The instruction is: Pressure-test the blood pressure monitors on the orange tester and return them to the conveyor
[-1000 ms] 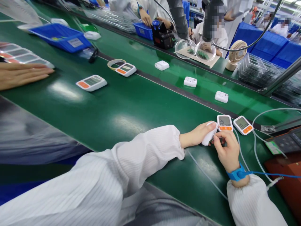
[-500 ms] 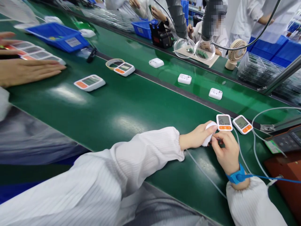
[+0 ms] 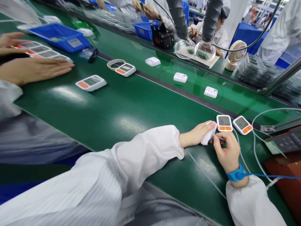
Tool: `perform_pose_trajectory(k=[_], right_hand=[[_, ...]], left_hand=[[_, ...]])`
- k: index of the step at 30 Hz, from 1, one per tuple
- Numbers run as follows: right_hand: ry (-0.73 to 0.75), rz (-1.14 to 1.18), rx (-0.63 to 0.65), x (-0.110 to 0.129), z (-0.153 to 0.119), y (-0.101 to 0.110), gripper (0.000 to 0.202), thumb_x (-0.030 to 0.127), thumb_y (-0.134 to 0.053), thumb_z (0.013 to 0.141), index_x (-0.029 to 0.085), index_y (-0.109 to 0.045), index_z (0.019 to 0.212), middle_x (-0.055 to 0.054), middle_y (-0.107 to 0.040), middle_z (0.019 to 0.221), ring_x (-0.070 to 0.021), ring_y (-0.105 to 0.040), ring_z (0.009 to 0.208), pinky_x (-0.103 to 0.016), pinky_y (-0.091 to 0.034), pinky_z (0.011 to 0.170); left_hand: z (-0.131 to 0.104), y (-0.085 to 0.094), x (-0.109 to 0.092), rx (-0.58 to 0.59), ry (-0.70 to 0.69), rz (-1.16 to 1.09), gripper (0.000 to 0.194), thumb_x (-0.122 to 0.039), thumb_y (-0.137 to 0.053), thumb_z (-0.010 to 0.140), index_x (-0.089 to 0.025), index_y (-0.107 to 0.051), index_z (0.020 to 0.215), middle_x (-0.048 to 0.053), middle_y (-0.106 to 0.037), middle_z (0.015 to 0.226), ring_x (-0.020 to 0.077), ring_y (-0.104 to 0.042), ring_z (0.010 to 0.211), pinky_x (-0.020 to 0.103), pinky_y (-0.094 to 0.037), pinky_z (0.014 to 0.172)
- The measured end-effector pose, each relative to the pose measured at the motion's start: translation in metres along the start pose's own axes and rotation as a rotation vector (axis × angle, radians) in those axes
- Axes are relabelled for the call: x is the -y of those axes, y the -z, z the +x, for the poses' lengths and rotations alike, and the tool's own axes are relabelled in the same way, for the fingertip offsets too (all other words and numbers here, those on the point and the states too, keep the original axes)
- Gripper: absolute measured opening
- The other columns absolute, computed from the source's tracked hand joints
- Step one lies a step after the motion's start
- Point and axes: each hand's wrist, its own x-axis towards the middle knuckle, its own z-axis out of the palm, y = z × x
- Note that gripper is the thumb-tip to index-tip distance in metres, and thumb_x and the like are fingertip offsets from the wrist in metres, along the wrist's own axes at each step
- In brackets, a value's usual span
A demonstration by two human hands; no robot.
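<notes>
My left hand [image 3: 198, 134] is closed around a white plastic device [image 3: 208, 134], tilted so that its front is hidden from me. Fingers pinched together, my right hand [image 3: 227, 150] is at the device's right edge and holds a thin grey tube [image 3: 219, 137]; where its tip meets the device is too small to tell. Just beyond my hands lie a white monitor [image 3: 224, 123] with an orange button strip and lit display, and a second such monitor [image 3: 243, 125] to its right. A blue strap [image 3: 235, 173] circles my right wrist.
Clear tubes [image 3: 256, 153] trail at right beside an orange-brown instrument [image 3: 282, 175]. White casings [image 3: 210, 92] lie on the green conveyor [image 3: 164, 73]. At left, a co-worker's hand [image 3: 37, 69] touches several monitors near a blue bin [image 3: 58, 36]. A lone monitor [image 3: 91, 83] lies nearer.
My right fingers have drawn slightly away from the white device, and the thin tube shows between them. Casings on the conveyor have shifted left. The co-worker's hands and the monitors there have moved right.
</notes>
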Motion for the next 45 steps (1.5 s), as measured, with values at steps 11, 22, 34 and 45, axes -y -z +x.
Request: perform_pose_trajectory(k=[11,22,34,45], right_hand=[[0.009,0.017,0.05,0.001,0.002,0.0,0.007,0.017,-0.059,0.091,0.021,-0.061,0.085,0.0,-0.064,0.078,-0.0137,-0.059,0.069,-0.026,-0.05,0.063],[-0.027,0.041,0.086,0.002,0.0,0.0,0.01,0.019,-0.058,0.092,0.021,-0.06,0.083,0.0,-0.062,0.076,-0.0137,-0.057,0.067,-0.027,-0.049,0.063],[-0.018,-0.156,-0.069,-0.007,-0.001,-0.004,0.014,0.031,-0.059,0.095,0.02,-0.061,0.102,-0.009,-0.064,0.1,-0.0236,-0.061,0.095,-0.041,-0.052,0.083],[-0.252,-0.186,0.376,-0.003,0.002,-0.014,0.072,0.04,-0.065,0.087,0.014,-0.035,0.148,-0.002,-0.07,0.076,-0.0214,-0.068,0.065,-0.028,-0.051,0.06]], left_hand=[[-0.001,0.0,0.002,-0.032,-0.064,0.166,0.072,-0.082,-0.045,0.078,-0.014,-0.052,0.1,0.001,-0.055,0.072,0.0125,-0.051,0.056,0.024,-0.04,0.049],[-0.003,-0.001,0.001,-0.037,-0.072,0.168,0.069,-0.079,-0.049,0.079,-0.014,-0.054,0.103,0.001,-0.056,0.075,0.011,-0.051,0.056,0.023,-0.042,0.05],[0.003,0.002,0.003,-0.142,-0.056,-0.116,0.068,-0.074,-0.055,0.078,-0.017,-0.05,0.115,0.0,-0.06,0.074,0.0114,-0.053,0.053,0.023,-0.043,0.049],[0.001,0.009,0.003,-0.251,-0.053,0.092,0.062,-0.061,-0.074,0.072,-0.023,-0.049,0.115,-0.001,-0.055,0.09,0.0141,-0.055,0.076,0.023,-0.047,0.065]])
